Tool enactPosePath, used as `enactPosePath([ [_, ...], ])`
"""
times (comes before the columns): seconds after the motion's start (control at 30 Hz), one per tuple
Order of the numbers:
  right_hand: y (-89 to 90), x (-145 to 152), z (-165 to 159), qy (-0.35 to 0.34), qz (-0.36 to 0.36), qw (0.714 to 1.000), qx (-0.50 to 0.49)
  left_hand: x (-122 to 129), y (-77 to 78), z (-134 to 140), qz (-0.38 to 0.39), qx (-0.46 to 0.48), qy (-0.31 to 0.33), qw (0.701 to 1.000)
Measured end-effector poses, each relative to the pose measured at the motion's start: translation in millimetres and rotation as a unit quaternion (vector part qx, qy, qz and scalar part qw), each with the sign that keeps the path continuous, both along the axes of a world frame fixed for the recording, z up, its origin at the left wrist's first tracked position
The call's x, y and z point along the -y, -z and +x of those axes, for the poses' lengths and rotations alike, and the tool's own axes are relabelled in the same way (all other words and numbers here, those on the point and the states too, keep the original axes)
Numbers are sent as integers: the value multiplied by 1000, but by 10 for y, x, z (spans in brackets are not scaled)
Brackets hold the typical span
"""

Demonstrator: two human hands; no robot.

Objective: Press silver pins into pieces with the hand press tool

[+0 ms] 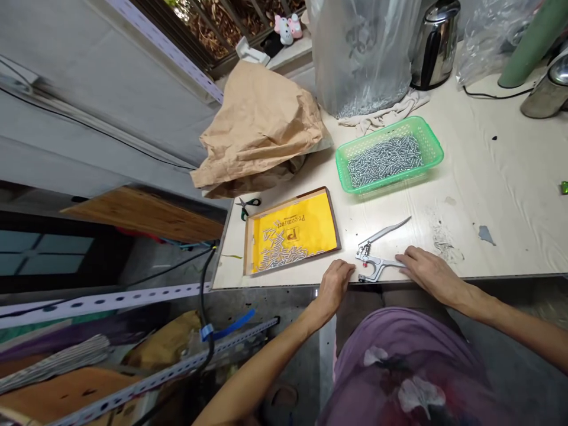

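The right hand's (pixel 428 275) fingers pinch the lower handle of the pliers (pixel 380 264), which lie lengthwise left to right on the bench (pixel 501 248); the left hand's (pixel 336 280) fingers, bunched together, contents unclear, sit just left of their head.

workshop corner, makeshift: one pale worktable (pixel 510 177); one green basket (pixel 437 158), filled with small metal pieces (pixel 386 160); one yellow-bottomed tray (pixel 313 219), holding more; one plier-like hand tool (pixel 378 265); homely items: kettle (pixel 437 47), figurine (pixel 285 32) on windowsill (pixel 295 52).
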State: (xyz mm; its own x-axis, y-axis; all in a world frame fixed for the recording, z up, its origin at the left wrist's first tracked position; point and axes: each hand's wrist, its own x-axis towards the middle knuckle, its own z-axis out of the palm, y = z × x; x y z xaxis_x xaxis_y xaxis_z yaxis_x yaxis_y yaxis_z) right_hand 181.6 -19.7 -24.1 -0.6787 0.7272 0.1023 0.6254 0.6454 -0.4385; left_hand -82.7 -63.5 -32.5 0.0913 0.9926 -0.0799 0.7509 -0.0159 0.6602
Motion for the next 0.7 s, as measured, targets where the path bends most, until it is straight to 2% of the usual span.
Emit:
enactPosePath([
  [0.07,-20,2,-6,1,-2,1000,6,-60,-70,52,-109,96,-77,986],
  [0.13,-33,6,-11,4,-4,1000,11,-118,-131,112,-220,185,-153,946],
  [0.2,-35,12,-17,9,-4,1000,15,-159,-173,173,-282,246,-203,905],
  [0.27,-30,20,-23,13,-2,1000,18,-176,-196,226,-298,272,-235,884],
  [0.37,-19,34,-30,16,6,999,28,-172,-212,279,-308,278,-261,872],
  [0.7,-34,40,-50,19,23,999,39,-151,-217,309,-328,253,-279,866],
])
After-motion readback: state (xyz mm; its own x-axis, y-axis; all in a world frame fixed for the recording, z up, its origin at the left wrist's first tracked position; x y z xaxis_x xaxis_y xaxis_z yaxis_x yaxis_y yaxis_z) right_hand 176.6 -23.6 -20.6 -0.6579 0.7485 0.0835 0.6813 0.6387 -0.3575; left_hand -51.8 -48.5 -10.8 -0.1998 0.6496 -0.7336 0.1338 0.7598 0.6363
